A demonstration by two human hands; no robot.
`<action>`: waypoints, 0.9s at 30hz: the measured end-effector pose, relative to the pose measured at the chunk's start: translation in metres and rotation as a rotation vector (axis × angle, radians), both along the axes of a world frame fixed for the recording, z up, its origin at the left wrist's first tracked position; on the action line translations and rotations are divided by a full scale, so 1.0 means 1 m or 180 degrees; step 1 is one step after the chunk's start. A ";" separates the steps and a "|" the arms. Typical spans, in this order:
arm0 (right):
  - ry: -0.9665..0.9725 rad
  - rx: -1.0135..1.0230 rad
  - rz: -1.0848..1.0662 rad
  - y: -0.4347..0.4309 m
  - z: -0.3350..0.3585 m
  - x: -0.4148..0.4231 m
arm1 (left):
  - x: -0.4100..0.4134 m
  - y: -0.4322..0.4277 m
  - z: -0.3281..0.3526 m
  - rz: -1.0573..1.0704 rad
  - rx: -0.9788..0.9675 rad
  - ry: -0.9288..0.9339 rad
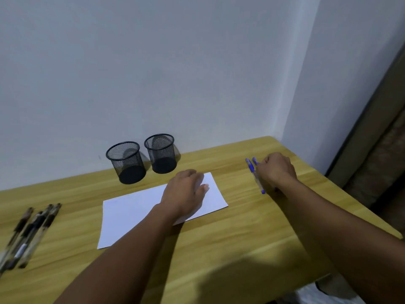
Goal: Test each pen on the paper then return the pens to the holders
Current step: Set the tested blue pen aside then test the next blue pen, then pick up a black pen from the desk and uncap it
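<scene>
Broadly, the wooden tabletop (230,242) carries a thin, floppy sheet of paper (129,213), which the left hand (186,191) pins flat with its fingers spread and pressed down so it will not slide. Behind it stand two light, empty mesh holders (126,162), easy to tip. Black pens (30,233) lie at the left edge. The right hand (277,170) reaches over the blue pens (255,175); whether its fingers have closed is unclear. These pens look light, stiff and smooth, best pinched mid-barrel.

Blue pens (255,175), black mesh holders (126,162)
</scene>
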State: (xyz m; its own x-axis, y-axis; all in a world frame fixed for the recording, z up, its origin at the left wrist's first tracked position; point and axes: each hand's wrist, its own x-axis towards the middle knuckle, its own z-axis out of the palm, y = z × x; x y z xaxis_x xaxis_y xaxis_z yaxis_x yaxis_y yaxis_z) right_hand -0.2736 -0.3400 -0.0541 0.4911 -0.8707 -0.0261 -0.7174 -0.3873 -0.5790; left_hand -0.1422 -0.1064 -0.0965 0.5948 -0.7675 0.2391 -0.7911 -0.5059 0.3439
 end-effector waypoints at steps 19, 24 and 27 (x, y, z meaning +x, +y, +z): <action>-0.0416 0.0064 0.3666 0.355 -0.012 0.183 | 0.037 0.315 0.022 0.2412 0.0459 -0.0297; -0.0242 -0.0304 0.3988 0.383 -0.031 0.195 | 0.035 0.324 0.018 0.2459 0.0672 -0.0473; -0.0214 -0.0499 0.4066 0.384 -0.036 0.199 | 0.038 0.316 0.017 0.2421 0.0792 -0.0626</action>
